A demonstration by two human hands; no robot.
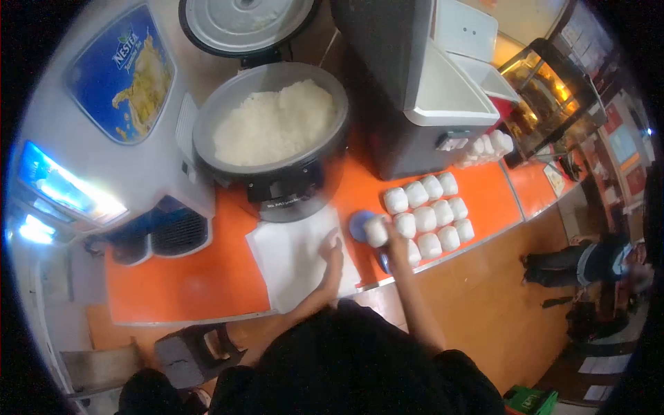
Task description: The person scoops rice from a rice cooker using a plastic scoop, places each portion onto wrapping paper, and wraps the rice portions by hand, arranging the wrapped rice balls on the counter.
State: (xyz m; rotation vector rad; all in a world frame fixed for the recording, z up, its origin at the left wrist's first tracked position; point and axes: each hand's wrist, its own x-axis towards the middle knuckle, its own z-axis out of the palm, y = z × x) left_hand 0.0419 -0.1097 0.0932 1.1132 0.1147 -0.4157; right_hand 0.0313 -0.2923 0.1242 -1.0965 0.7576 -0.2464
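My right hand [397,250] is closed on a white paper-wrapped rice bundle [376,232], just above the orange counter. Beside and partly under that bundle is a round blue object [359,225], and more blue [384,261] shows below the hand; I cannot tell if they are one piece. My left hand [333,247] rests with fingers apart at the right side of a stack of white paper sheets [287,259]. Several more wrapped bundles [425,219] stand in rows to the right of my right hand. Behind the paper is an open rice cooker [270,166] full of white rice [277,121].
At left stands a drink dispenser [149,173]. A grey cooler [408,149] with its lid raised is behind the rows, with more white bundles [484,149] beside it. A lit food display case [546,97] is farther right. The counter edge [443,259] runs near me; a person [595,263] is beyond.
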